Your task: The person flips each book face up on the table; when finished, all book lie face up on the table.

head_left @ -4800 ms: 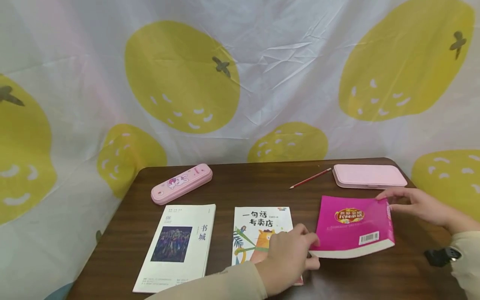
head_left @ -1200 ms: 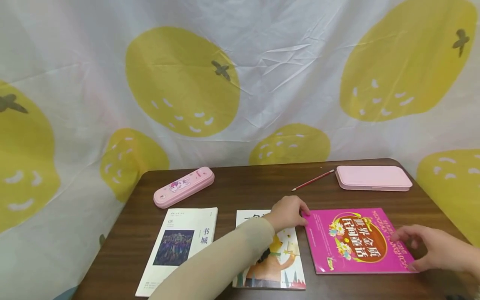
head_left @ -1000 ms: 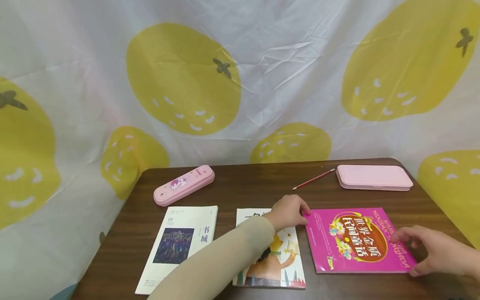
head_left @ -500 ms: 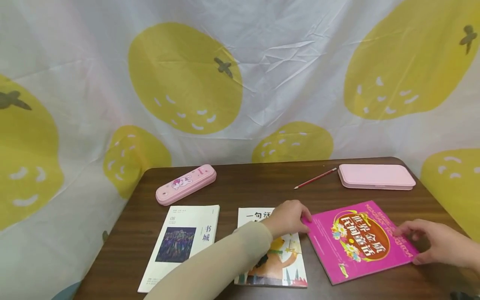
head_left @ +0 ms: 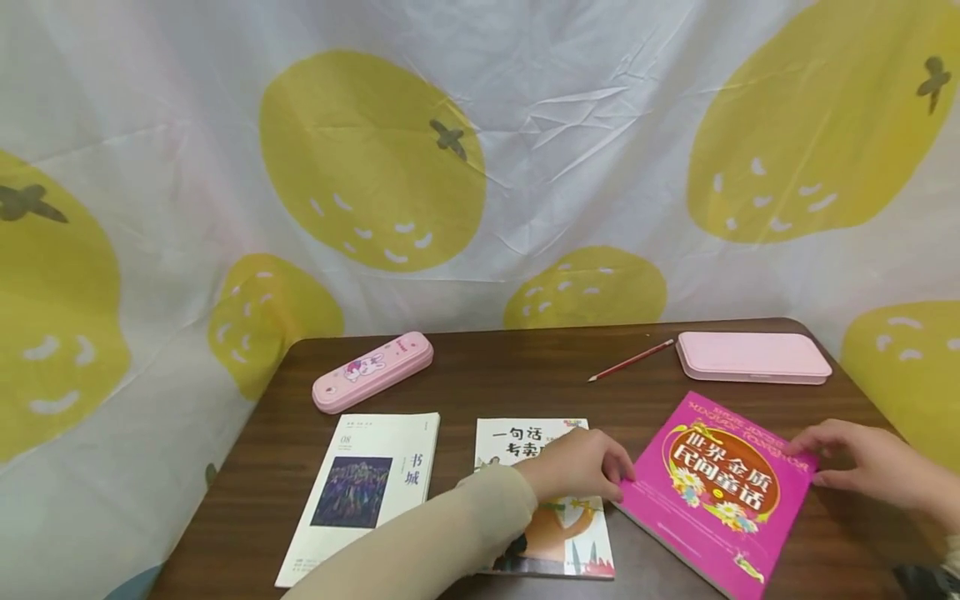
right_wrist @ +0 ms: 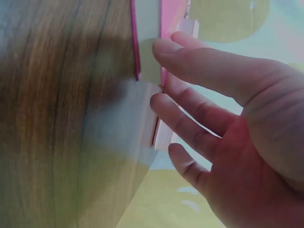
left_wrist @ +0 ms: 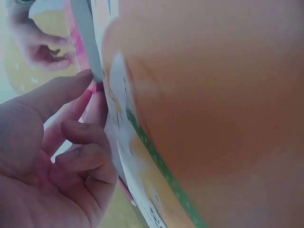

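Observation:
A magenta paperback book (head_left: 720,492) lies rotated on the right of the table, its front cover up. My left hand (head_left: 588,467) pinches its left corner between thumb and index finger, the other fingers curled, as the left wrist view shows. That arm crosses over a white picture book (head_left: 551,546) with a cartoon cover, hiding part of it. My right hand (head_left: 870,462) holds the right corner; in the right wrist view the thumb (right_wrist: 190,59) is against the page edge and the index finger lies along the cover side, the remaining fingers loosely spread.
A white magazine (head_left: 360,492) with a dark picture lies at left. Behind it is a pink bunny pencil case (head_left: 375,371). A red pencil (head_left: 630,362) and a plain pink case (head_left: 753,357) lie at the back right of the brown table (head_left: 510,367), before a lemon-print curtain (head_left: 570,150).
The magenta book, earlier turned back cover up to front cover up, has rotated counterclockwise; its top edge now faces the back right. The left hand moved nearer, the right slightly farther.

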{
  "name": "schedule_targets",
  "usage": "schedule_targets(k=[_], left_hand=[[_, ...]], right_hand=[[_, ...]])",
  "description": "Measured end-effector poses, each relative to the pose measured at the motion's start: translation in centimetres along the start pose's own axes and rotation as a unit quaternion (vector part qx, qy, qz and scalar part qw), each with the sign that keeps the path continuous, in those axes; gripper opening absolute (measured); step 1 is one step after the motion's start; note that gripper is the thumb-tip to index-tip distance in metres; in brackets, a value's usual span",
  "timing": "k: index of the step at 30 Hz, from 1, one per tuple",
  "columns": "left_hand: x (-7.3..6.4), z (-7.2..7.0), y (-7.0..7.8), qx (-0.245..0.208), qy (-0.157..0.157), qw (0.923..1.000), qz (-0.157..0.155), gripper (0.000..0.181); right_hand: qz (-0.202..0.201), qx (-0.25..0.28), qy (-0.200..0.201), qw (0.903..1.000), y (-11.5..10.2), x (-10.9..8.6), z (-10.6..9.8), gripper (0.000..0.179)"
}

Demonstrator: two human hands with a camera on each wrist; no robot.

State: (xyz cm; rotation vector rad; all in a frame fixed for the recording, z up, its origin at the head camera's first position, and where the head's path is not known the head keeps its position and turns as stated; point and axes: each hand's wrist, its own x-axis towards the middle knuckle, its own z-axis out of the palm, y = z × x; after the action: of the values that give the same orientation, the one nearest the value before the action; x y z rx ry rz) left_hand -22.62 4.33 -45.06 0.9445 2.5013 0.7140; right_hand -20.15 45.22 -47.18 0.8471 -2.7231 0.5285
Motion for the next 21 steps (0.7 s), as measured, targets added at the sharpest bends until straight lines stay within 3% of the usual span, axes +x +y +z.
schedule_targets(k=[6,10,16,21], left_hand=[[-0.9,0.7,0.8,-0.036,-0.028,0.9989,0.006,0.026],[-1.4,1.4,1.5,-0.022,-0.026,0.9994,0.005,0.026],[-2.5,2.8,3.1,0.042,-0.003,0.9991,-0.009,0.029],[-3.2,4.2,4.4,0.061,0.027,0.9976,-0.019,0.037]], right_hand=[[-0.001,-0.026,0.011,0.9996,0.5,1.1,0.2,0.045],[-0.019,-0.047,0.021,0.9985,0.6,2.1,0.1,0.046],[-0.005,-0.052,0.004,0.9986,0.4,3.3,0.5,0.042],[0.014,-0.029,-0.015,0.9994,0.3,4.1,0.9,0.043]])
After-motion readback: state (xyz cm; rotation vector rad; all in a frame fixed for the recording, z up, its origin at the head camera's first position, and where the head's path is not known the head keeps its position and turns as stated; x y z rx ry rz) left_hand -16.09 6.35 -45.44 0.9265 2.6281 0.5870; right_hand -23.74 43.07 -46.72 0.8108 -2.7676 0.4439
